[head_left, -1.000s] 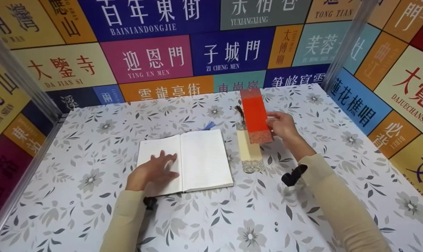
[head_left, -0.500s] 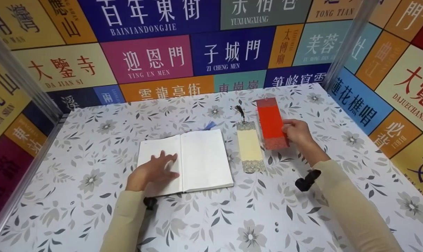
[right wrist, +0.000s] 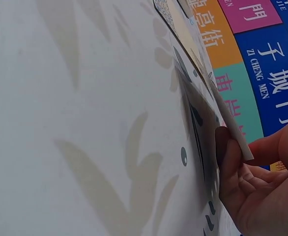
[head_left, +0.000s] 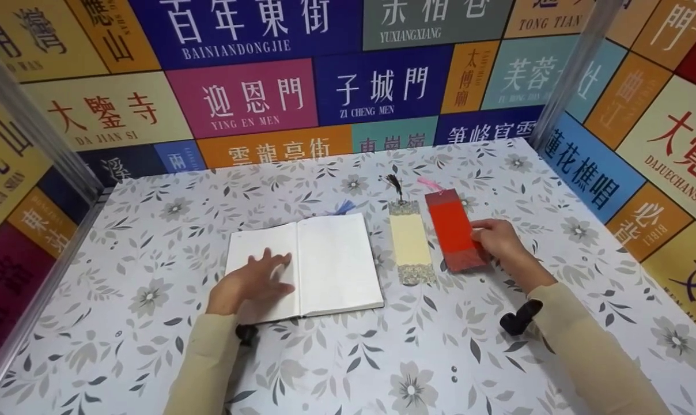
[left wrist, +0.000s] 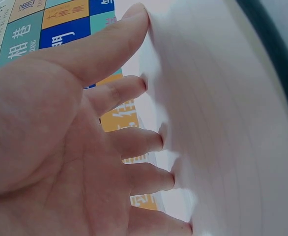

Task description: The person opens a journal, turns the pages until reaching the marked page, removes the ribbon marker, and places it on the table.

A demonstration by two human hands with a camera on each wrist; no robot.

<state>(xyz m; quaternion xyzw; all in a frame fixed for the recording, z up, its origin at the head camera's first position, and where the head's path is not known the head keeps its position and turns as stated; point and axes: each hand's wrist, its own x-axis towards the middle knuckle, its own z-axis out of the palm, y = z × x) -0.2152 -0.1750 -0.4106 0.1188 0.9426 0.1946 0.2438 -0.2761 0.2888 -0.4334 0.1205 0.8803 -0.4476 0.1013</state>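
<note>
An open notebook with blank pages lies on the table, a blue tassel sticking out at its top. My left hand rests on its left page, fingers spread; in the left wrist view the fingertips touch the paper. To the right, my right hand pinches the right edge of a red bookmark with a pink tassel. Seen from the right wrist, thumb and fingers hold the card edge-on, tilted close over the cloth. Between notebook and red bookmark lies a cream bookmark with a dark tassel.
The table wears a white cloth printed with grey flowers and leaves. Colourful panels with large characters stand behind it and at both sides. Clear corner posts rise at the back corners.
My right hand has carried the red bookmark right and toward me, off its overlap with the cream bookmark and down close to the cloth. Its pink tassel now shows. The left hand has stayed put.
</note>
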